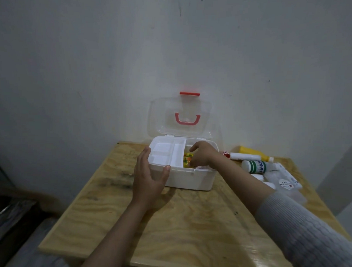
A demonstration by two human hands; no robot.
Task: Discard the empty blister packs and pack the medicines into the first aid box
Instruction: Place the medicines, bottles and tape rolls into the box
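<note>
A white first aid box (189,179) stands open on the wooden table (188,223), its clear lid (179,117) with a red handle tilted back against the wall. A white divided tray (166,153) covers the box's left half. My left hand (149,178) clasps the box's front left corner. My right hand (202,154) reaches down into the box's right half, fingers on a yellow pack with coloured print (187,158). White medicine bottles (253,166) and a yellow tube (250,151) lie to the right of the box.
Clear plastic packets and small white containers (285,181) are heaped at the table's right edge. The wall rises just behind the box. Dark floor clutter lies beyond the table's left edge.
</note>
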